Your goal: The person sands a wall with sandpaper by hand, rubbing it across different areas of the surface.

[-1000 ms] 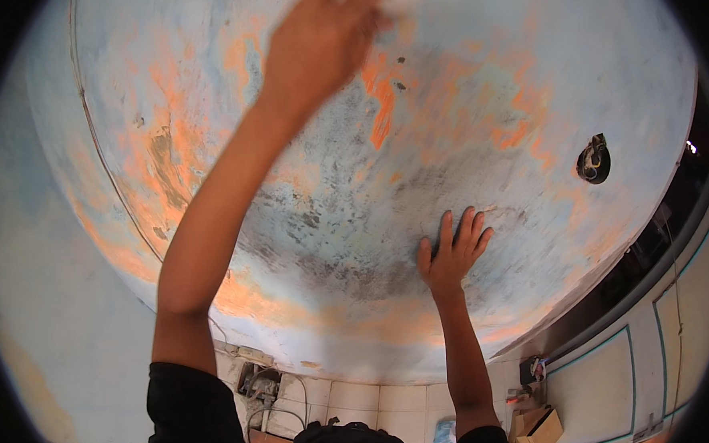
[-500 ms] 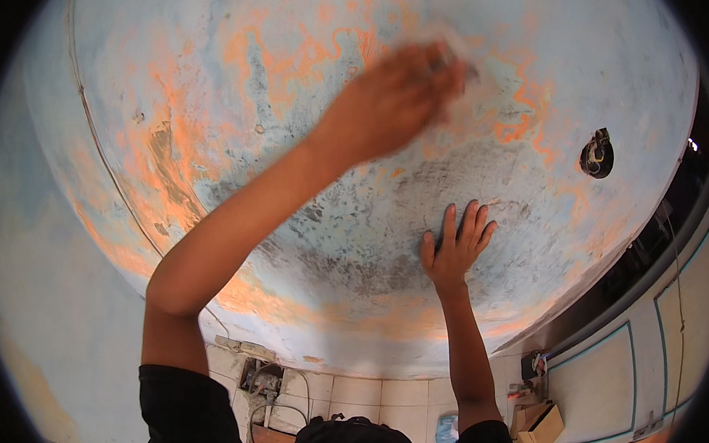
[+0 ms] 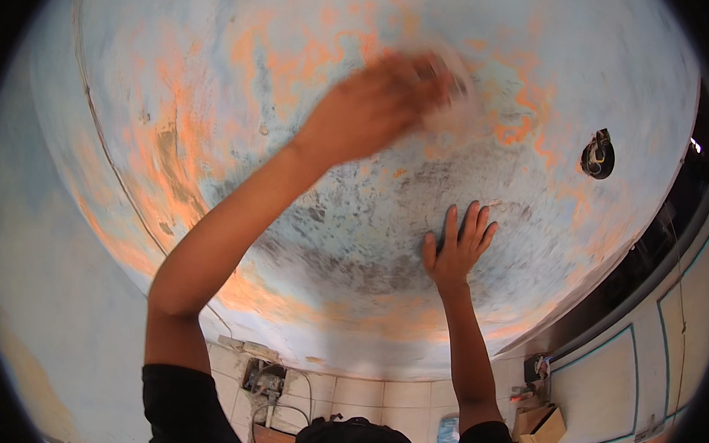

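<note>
A wall [image 3: 356, 253] with patchy pale-blue, orange and dark grey paint fills most of the view. Across it reaches my left arm, elbow bent. My left hand [image 3: 384, 103], smeared by motion, closes on a pale flat piece [image 3: 461, 87] against the orange-patched upper area. The blur hides what kind of thing the piece is. Lower and to the right, my right hand [image 3: 456, 252] lies on the dark grey patch, fingers spread, holding nothing.
A round hole with exposed wires [image 3: 597, 154] sits in the wall at right. A thin cable [image 3: 99, 126] runs down the left side. Below are an open wall box [image 3: 265, 378], pale tiles [image 3: 359, 388], a cardboard box [image 3: 539, 428] and a panelled door [image 3: 596, 385].
My left hand has shifted slightly down and to the left with the pale piece across the wall. My right hand stays in the same place on the wall.
</note>
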Available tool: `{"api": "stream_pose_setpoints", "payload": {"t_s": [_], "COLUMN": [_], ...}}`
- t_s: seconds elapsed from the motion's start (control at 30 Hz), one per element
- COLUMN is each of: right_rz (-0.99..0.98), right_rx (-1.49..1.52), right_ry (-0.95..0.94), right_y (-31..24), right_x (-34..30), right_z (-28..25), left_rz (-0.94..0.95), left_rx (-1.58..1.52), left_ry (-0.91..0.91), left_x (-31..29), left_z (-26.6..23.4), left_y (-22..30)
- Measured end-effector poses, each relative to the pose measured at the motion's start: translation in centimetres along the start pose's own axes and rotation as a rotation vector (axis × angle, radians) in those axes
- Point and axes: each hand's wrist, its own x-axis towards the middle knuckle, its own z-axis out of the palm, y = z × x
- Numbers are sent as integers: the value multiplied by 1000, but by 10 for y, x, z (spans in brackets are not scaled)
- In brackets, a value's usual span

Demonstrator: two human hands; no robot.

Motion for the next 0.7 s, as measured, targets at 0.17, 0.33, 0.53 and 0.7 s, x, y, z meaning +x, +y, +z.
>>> {"api": "stream_pose_setpoints", "payload": {"t_s": [0.17, 0.33, 0.53, 0.7], "right_rz": [-16, -15, -31, -25], "right_rx": [8, 0, 3, 8], "right_ry": [-1, -11, -2, 2], "right_y": [-2, 4, -1, -1], "right_x": [0, 0, 0, 0], "right_z": [3, -1, 3, 4], "left_rz": [-359, 118, -496, -42], "left_rx": [128, -95, 12, 70], "left_ry": [183, -48, 267, -101], "left_x": [34, 3, 24, 13], "left_z": [-26, 1, -60, -11], "left_y": [-46, 22, -66, 13]}}
